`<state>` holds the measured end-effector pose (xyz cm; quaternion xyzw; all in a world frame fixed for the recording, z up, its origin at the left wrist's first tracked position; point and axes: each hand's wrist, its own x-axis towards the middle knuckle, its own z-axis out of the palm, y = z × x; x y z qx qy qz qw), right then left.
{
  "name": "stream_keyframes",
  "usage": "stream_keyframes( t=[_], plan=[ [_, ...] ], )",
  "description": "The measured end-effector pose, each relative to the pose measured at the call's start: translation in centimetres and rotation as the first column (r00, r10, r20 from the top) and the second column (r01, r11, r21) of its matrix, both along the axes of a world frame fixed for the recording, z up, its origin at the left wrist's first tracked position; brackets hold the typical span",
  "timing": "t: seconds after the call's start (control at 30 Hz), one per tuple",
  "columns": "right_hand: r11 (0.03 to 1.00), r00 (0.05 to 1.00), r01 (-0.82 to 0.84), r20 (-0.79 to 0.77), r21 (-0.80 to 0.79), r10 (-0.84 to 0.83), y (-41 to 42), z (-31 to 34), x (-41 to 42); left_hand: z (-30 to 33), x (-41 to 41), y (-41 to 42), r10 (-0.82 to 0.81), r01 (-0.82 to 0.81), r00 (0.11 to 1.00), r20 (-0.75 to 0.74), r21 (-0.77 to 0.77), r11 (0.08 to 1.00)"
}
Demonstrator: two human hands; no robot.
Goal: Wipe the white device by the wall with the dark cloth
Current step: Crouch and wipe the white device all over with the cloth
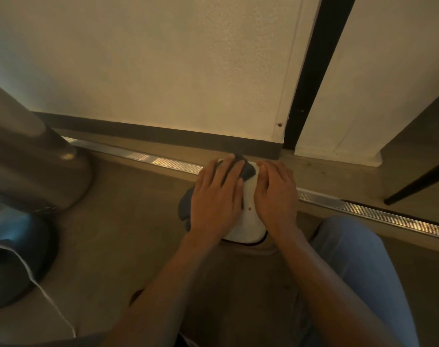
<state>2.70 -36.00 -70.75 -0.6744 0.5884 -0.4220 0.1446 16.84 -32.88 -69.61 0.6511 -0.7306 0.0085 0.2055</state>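
Two hands on one white device (247,221) — rounded, low, sitting on the floor just beside the dark baseboard (163,134) of the wall. Left hand (217,196): fingers straight, flat on the dark cloth (248,170), pressing it onto the device's left and far side; cloth also bulges out past the wrist side. Right hand (276,196): fingers relaxed, resting bare on the device's right half — holding nothing. Metal floor strip (363,209) runs under the device. Steel bin (33,156) at left
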Motion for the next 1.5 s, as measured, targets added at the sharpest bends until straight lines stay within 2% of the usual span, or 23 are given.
stream_keyframes(
  t=[0.1,0.2,0.27,0.33,0.4,0.43,0.5,0.57,0.63,0.67,0.77,0.83,0.9,1.0,1.1,1.2,1.3,1.4,1.47,1.5],
  plan=[
    [1.000,1.000,-0.014,0.002,0.014,0.014,0.0,0.0,-0.1,0.1,1.4,1.1,-0.012,0.008,0.994,-0.108,-0.038,0.999],
    [0.999,1.000,-0.016,0.007,0.031,0.016,0.0,0.2,-0.1,1.6,1.8,-2.5,0.167,-0.139,0.958,-0.232,0.133,0.981],
    [0.999,1.000,-0.010,0.002,0.046,0.009,0.0,0.3,-0.1,2.6,1.3,-6.1,0.239,-0.177,0.950,-0.201,0.285,0.942],
    [0.999,1.000,-0.007,-0.007,0.046,0.007,0.1,0.3,-0.1,3.2,0.3,-7.9,0.214,-0.171,0.973,-0.085,0.353,0.920],
    [0.999,1.000,0.000,-0.009,0.043,0.001,0.1,0.2,0.0,2.9,-0.5,-7.3,0.117,-0.122,0.993,0.034,0.291,0.949],
    [0.999,1.000,0.002,0.000,0.043,-0.002,0.0,0.2,0.0,2.6,-0.5,-6.2,0.048,-0.057,0.998,0.047,0.225,0.973],
    [0.999,1.000,0.002,0.022,0.045,-0.003,-0.1,0.0,0.1,1.6,0.5,-3.7,-0.093,0.093,0.996,-0.003,0.082,0.992],
    [0.999,1.000,0.002,0.026,0.046,-0.003,0.0,-0.1,0.0,0.9,2.0,-2.1,-0.095,0.098,0.983,-0.155,0.013,0.995],
    [0.998,1.000,0.001,0.013,0.056,-0.001,0.0,-0.1,-0.1,1.0,2.8,-2.2,0.049,-0.020,0.953,-0.300,0.099,0.995],
    [0.998,1.000,-0.003,0.003,0.067,0.002,0.0,0.0,-0.2,1.1,2.8,-3.1,0.117,-0.070,0.943,-0.311,0.159,0.985],
    [0.994,1.000,-0.011,-0.001,0.113,0.011,0.0,0.3,-0.1,2.4,1.9,-7.2,0.230,-0.144,0.948,-0.219,0.350,0.926],
    [0.995,1.000,0.003,0.001,0.104,-0.003,-0.1,0.4,-0.1,2.8,1.1,-8.5,0.235,-0.161,0.961,-0.145,0.395,0.905],
    [0.996,1.000,0.006,0.009,0.090,-0.006,-0.1,0.3,0.0,2.4,0.6,-7.4,0.212,-0.167,0.970,-0.120,0.310,0.936],
    [0.998,1.000,0.005,0.008,0.066,-0.005,0.0,0.2,0.0,1.1,0.5,-2.1,0.192,-0.178,0.945,-0.265,0.076,0.981],
    [0.999,1.000,0.003,0.022,0.053,-0.004,0.1,0.0,-0.1,-0.5,-0.1,2.8,0.252,-0.241,0.868,-0.427,0.081,0.967],
    [0.999,1.000,0.001,0.021,0.037,-0.002,0.0,0.0,-0.1,-0.5,-0.2,2.9,0.256,-0.238,0.851,-0.458,0.098,0.966],
    [0.999,1.000,0.000,0.015,0.037,0.000,0.0,0.0,-0.2,1.2,1.3,-1.9,0.282,-0.223,0.865,-0.415,0.187,0.957],
    [0.999,1.000,0.008,0.005,0.054,-0.008,-0.2,0.0,-0.1,2.8,1.3,-7.0,0.284,-0.184,0.930,-0.233,0.373,0.909],
    [0.998,1.000,0.020,0.006,0.063,-0.020,-0.2,0.2,0.0,3.2,0.3,-7.9,0.210,-0.160,0.972,-0.105,0.358,0.920],
    [0.998,1.000,0.017,0.007,0.054,-0.018,-0.2,0.1,0.0,3.0,-0.2,-7.3,0.172,-0.143,0.982,-0.077,0.293,0.945]
  ],
)
